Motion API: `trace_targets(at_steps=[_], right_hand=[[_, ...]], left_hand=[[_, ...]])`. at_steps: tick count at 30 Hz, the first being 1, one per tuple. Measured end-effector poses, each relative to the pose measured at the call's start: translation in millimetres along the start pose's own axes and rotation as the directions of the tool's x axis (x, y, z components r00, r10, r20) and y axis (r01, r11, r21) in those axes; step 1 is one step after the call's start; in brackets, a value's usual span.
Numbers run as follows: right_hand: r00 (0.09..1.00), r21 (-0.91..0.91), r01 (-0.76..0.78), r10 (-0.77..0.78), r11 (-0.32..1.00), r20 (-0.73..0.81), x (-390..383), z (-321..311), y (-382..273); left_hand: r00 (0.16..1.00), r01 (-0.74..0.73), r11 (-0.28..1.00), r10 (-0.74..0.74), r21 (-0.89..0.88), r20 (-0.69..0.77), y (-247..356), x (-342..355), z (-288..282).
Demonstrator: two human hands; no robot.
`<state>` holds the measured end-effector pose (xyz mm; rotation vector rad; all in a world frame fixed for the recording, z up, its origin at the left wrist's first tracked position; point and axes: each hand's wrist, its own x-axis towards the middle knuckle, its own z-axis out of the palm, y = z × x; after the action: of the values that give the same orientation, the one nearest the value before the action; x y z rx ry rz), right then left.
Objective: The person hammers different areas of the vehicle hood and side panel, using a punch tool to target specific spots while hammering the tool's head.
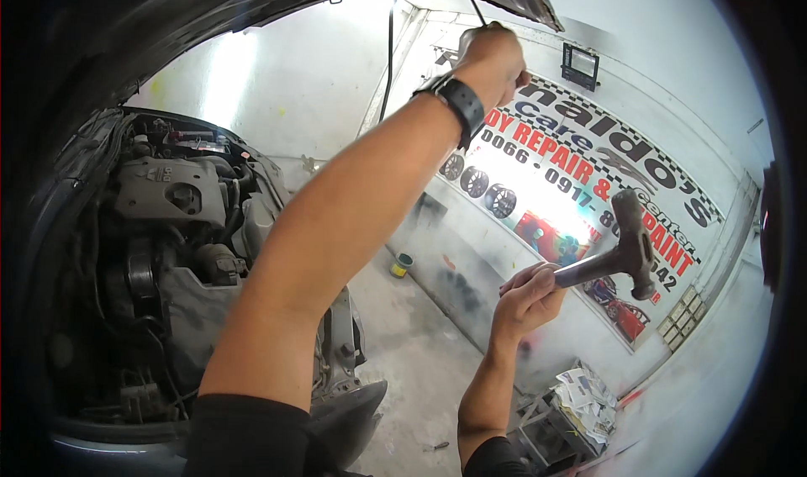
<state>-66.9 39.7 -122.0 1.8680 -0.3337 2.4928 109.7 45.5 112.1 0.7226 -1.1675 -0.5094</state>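
Just below the raised hood point(185, 23) of the car, near its right-hand corner, the left hand point(493, 59), with a black watch point(459, 105) at the wrist, is clenched around a thin dark rod point(477, 9) that runs up toward the hood. Lower than the hood and to its right, the right hand point(531, 296) grasps a hammer point(612, 260) by its handle, with the head well apart from the rod; the engine point(172, 191) sits under the hood, toward its left.
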Motion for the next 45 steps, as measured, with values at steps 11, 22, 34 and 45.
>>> trace_targets(at_steps=[11,22,34,45], right_hand=[[0.998,0.039,-0.062,0.062,0.997,0.006,-11,-7,5],[0.993,-0.025,-0.09,0.092,0.996,0.074,-12,-9,10],[0.973,-0.153,0.19,-0.166,0.97,0.162,30,21,-5],[0.972,-0.279,0.11,-0.044,0.954,0.232,76,61,-11]], left_hand=[[0.991,-0.025,0.951,-0.018,-0.309,-0.136,-36,-8,13],[0.99,-0.142,0.835,0.118,-0.532,-0.079,-50,5,10],[0.97,0.063,0.375,0.195,-0.925,0.145,-4,12,-5],[0.947,0.038,0.411,0.276,-0.911,0.164,-17,35,4]])
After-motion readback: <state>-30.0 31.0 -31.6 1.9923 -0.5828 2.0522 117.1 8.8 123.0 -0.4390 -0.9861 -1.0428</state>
